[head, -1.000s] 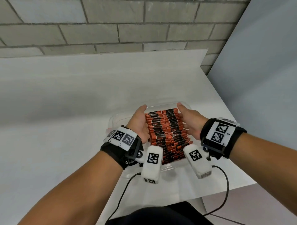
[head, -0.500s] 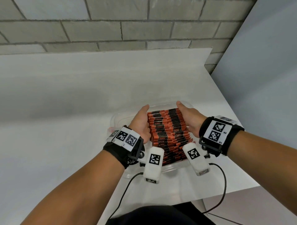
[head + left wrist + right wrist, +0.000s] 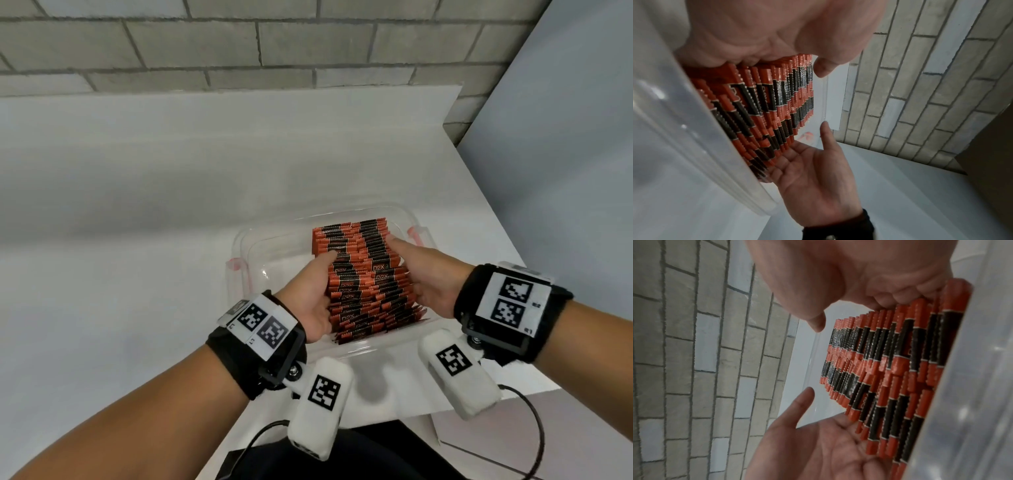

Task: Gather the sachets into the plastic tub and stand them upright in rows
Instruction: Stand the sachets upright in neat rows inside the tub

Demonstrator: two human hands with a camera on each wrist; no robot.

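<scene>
A grey block wall backs the white table (image 3: 137,240). On it sits the clear tub (image 3: 239,246), glossy and round-cornered. Since a second ago the sachets (image 3: 363,274) have slid toward its right wall, squeezed tighter, so the rows look nearly squared. They're thin orange-black foil strips with crimped tops. Left hand (image 3: 310,294) and right hand (image 3: 430,277) press flat-fingered against the block's sides, gripping nothing

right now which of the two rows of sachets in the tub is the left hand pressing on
The left-hand row of sachets: the left hand lies flat against its outer side. The other row has the right hand against it, both in the plastic tub.
</scene>
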